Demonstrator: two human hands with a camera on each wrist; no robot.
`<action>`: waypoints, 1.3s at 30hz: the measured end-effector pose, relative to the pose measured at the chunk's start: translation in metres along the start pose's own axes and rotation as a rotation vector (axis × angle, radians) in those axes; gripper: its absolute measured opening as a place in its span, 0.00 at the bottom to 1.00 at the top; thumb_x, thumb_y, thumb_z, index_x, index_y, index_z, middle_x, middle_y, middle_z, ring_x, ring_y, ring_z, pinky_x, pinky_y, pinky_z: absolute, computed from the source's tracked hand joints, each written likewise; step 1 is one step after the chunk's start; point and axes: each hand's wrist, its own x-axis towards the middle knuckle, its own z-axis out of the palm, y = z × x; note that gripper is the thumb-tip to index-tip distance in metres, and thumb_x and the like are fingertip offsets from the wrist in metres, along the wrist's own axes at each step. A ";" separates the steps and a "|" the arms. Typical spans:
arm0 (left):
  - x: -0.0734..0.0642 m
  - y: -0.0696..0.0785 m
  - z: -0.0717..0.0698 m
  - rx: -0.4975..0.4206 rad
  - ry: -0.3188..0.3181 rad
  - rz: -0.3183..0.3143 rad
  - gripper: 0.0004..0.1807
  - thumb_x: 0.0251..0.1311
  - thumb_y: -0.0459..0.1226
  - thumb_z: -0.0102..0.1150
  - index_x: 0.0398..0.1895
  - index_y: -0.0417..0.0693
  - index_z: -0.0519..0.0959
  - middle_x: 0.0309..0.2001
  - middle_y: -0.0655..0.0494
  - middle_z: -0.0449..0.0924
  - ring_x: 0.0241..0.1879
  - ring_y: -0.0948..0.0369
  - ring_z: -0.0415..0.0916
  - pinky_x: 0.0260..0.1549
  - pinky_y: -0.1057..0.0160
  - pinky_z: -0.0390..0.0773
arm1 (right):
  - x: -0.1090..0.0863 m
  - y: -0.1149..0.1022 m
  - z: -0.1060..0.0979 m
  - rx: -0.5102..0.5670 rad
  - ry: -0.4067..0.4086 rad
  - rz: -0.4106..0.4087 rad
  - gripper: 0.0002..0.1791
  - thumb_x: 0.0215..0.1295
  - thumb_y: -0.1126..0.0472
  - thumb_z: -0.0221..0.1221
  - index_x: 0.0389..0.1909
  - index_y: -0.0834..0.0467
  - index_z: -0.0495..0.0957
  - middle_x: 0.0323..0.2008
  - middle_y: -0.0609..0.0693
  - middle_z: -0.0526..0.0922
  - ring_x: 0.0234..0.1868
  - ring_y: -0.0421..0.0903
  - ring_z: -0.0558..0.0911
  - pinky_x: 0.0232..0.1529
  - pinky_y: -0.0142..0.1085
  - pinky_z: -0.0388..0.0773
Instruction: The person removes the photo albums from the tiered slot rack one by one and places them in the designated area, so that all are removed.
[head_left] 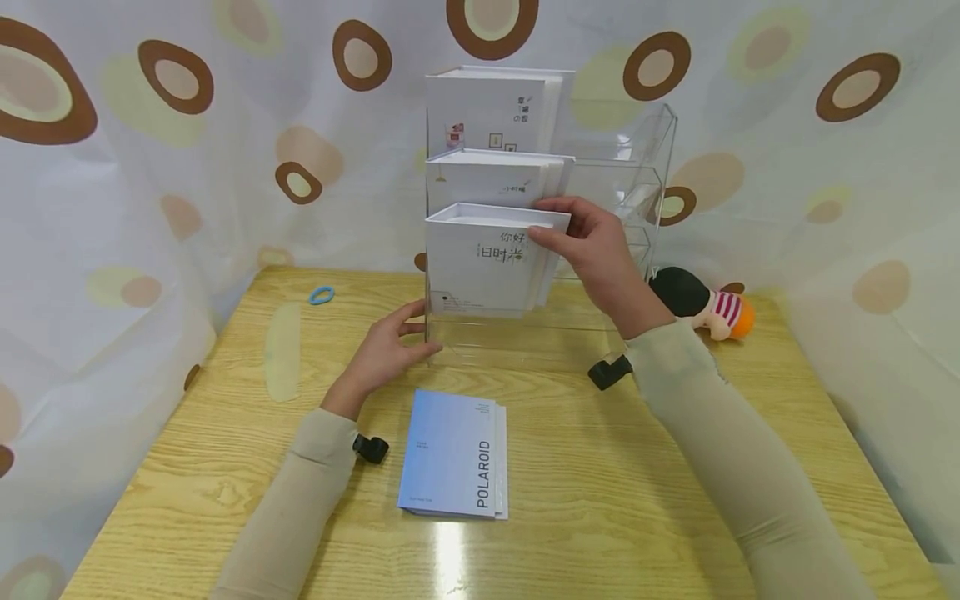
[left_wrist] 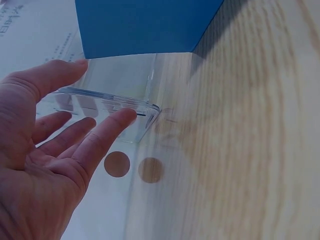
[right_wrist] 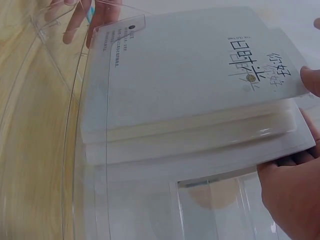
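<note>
A clear acrylic tiered rack [head_left: 540, 337] stands at the back of the table with white albums in its left side. My right hand [head_left: 600, 250] pinches the front white album [head_left: 480, 267] at its upper right corner, thumb on the cover and fingers behind. That album, with dark Chinese lettering, stands upright in the lowest front tier. At the rack's lower left edge, my left hand [head_left: 386, 346] rests against the side panel [left_wrist: 145, 107] with spread, fairly straight fingers. A blue album [head_left: 450, 454] marked POLAROID lies flat on the table in front of the rack.
Behind the front album, a middle white album [head_left: 480, 177] and a back white album [head_left: 483, 104] stand in higher tiers. A blue ring [head_left: 322, 295] lies at the left. A small stuffed toy [head_left: 697, 302] sits right of the rack. Patterned cloth [head_left: 247, 217] hangs around the table.
</note>
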 end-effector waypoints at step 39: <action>0.000 -0.001 0.000 -0.001 -0.007 -0.005 0.46 0.74 0.38 0.75 0.90 0.50 0.63 0.86 0.44 0.68 0.77 0.41 0.77 0.64 0.42 0.88 | 0.003 -0.003 0.019 -0.010 0.120 -0.042 0.13 0.67 0.63 0.80 0.51 0.56 0.94 0.44 0.45 0.95 0.44 0.40 0.94 0.48 0.31 0.90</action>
